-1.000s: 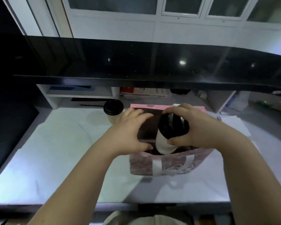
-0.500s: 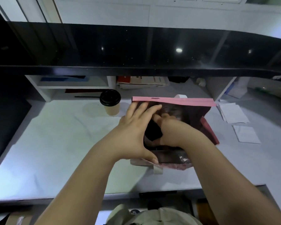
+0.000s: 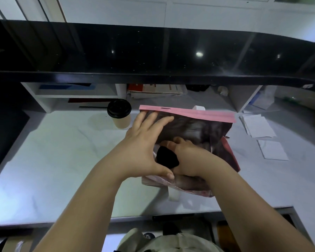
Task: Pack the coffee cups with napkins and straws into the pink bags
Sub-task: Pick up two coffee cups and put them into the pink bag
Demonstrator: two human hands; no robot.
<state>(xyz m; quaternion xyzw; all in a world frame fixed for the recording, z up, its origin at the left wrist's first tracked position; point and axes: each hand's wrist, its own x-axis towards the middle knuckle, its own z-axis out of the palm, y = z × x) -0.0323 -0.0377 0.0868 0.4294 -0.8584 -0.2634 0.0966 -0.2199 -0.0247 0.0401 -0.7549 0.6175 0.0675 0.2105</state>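
Note:
A pink bag (image 3: 189, 115) stands open on the white counter, its mouth facing me. My right hand (image 3: 185, 159) is down inside the bag with its fingers curled round a coffee cup whose black lid (image 3: 166, 159) shows between my hands. My left hand (image 3: 144, 148) holds the bag's left edge, thumb on the near rim and fingers spread straight along the far side. A second coffee cup (image 3: 119, 113) with a black lid stands on the counter left of the bag. White napkins (image 3: 258, 127) lie to the right.
A black raised ledge (image 3: 153, 75) runs across above the counter, with white shelf compartments (image 3: 76, 93) and stacked papers (image 3: 156, 90) beneath it. Another napkin (image 3: 272, 150) lies right of the bag. The counter's front edge (image 3: 80, 220) is near me.
My right hand has lowered the cup from above the bag's mouth down inside it. The left hand's fingers have spread along the bag's far side.

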